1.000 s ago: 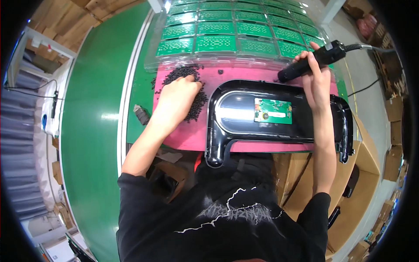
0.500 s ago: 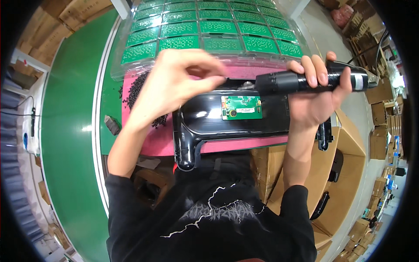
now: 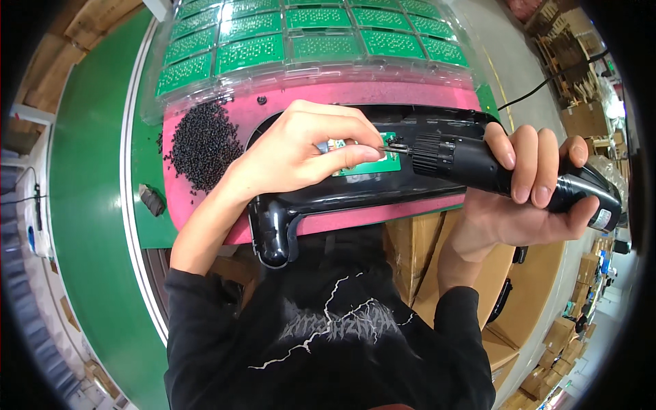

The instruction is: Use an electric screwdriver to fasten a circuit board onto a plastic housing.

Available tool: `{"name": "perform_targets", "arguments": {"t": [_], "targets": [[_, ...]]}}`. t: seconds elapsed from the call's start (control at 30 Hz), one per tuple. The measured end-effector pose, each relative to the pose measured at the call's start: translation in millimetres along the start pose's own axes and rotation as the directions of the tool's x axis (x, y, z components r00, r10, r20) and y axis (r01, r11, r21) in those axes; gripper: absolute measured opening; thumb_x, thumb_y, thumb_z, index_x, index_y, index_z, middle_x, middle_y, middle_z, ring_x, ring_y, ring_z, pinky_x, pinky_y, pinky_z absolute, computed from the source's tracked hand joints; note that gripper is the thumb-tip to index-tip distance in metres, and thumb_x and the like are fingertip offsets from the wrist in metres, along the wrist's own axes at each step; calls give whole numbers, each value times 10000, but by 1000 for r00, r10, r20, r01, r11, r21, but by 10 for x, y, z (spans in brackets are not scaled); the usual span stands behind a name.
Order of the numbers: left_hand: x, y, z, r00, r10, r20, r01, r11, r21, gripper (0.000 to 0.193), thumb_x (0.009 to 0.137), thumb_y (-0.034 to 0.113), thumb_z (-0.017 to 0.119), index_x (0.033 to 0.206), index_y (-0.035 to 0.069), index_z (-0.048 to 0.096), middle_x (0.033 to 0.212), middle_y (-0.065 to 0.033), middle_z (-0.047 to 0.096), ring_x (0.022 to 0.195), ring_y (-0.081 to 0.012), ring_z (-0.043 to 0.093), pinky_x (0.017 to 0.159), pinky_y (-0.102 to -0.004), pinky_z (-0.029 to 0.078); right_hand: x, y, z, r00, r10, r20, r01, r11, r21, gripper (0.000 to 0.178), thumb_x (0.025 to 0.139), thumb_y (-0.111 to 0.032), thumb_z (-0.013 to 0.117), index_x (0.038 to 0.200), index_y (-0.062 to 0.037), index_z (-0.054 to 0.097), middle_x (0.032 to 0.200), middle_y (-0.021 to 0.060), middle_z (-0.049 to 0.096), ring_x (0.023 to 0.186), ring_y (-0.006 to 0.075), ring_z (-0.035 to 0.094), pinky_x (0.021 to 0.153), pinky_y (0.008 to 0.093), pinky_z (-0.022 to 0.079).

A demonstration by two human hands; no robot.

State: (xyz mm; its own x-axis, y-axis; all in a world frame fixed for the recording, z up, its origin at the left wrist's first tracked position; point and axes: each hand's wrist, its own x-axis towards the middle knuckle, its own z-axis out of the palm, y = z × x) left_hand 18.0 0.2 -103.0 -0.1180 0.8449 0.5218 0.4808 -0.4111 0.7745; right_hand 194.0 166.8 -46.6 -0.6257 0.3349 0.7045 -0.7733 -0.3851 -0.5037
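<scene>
My right hand (image 3: 523,198) is wrapped round a black electric screwdriver (image 3: 465,160), tilted so its bit points left. At the bit's tip, the thumb and fingers of my left hand (image 3: 301,147) are pinched together; whatever lies between them is too small to make out. Just beneath is a small green circuit board (image 3: 389,165), partly covered by my left fingers. The board sits on a glossy black plastic housing (image 3: 417,188) with a rounded leg at its left end. Left of the housing is a heap of small black screws (image 3: 201,147).
A pink mat (image 3: 179,212) lies under the housing on the green table (image 3: 89,225). Behind it stands a clear tray (image 3: 301,72) with several green boards. A small dark lump (image 3: 152,200) rests left of the mat. Cardboard boxes (image 3: 413,249) stand below the table's right side.
My left hand has come down over the circuit board, fingertips meeting the screwdriver's bit. My right hand has lowered the screwdriver and shifted right. The view has shifted, showing more of the screw heap.
</scene>
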Motion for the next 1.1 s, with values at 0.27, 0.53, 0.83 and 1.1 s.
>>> {"name": "perform_targets", "arguments": {"t": [0.27,0.53,0.83,1.1], "targets": [[-61,-83,37,998,-50,-44,50,999,-2,104,812,-17,692,911,-48,681,872,-142,708,779,-239,695,707,-314,542,-7,118,109,992,69,-106,-71,997,-13,347,860,-399,665,1062,-145,544,668,-51,497,602,92,451,732,300,359],[-153,-37,34,983,-178,-48,180,983,40,196,789,-22,706,979,-47,667,911,-145,701,808,-229,683,736,-332,539,6,273,-33,980,164,117,-157,986,-64,389,902,-455,623,1142,-158,546,706,-52,517,635,85,475,766,319,371],[-177,-92,153,976,12,-220,49,961,272,173,719,-89,730,873,-32,674,838,-123,690,808,-272,681,739,-344,539,-32,275,-92,983,162,82,-153,982,-109,374,902,-453,594,1117,-151,546,699,-33,513,636,108,485,726,322,358],[-182,-169,189,974,168,-154,-66,855,514,178,707,-3,745,863,22,664,838,-62,662,782,-240,654,717,-349,500,-29,335,-100,980,187,-72,-196,966,-169,320,900,-419,563,1054,-139,544,656,-24,483,588,113,454,688,320,352]]}}
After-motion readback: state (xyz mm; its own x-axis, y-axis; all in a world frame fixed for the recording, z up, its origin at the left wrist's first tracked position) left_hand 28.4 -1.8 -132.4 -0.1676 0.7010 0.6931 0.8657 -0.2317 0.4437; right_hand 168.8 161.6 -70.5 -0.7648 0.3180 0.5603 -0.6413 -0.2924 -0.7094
